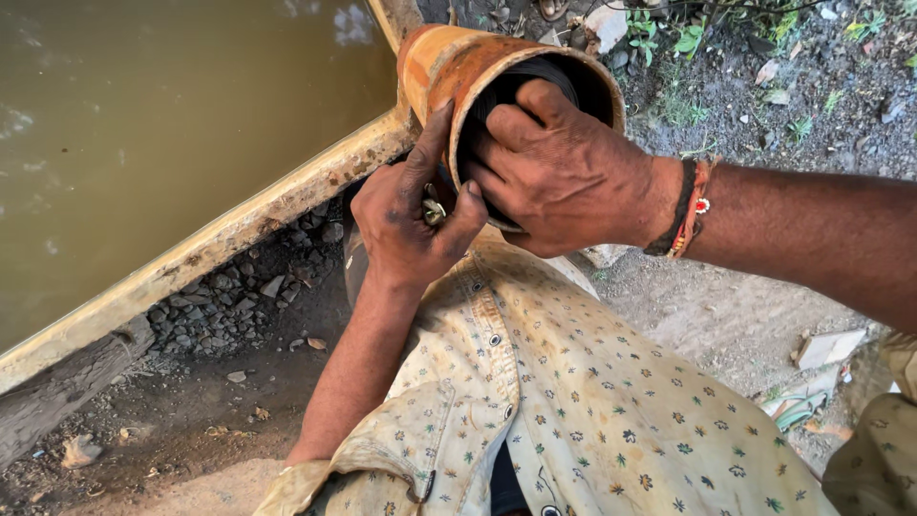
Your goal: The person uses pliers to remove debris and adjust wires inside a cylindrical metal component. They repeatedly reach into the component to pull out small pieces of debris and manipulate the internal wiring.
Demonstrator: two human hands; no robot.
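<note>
Both hands' grip on rusty orange pipe (449,67), black-lined inside

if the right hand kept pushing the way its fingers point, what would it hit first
The right hand points its fingers into the rusty orange pipe, so it would likely meet the dark lining inside the mouth first; depth is unclear.

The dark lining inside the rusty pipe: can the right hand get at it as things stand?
Probably yes. The right hand already has its fingers over the rim of the rusty pipe, on the dark lining; the left hand grips outside, not blocking.
</note>
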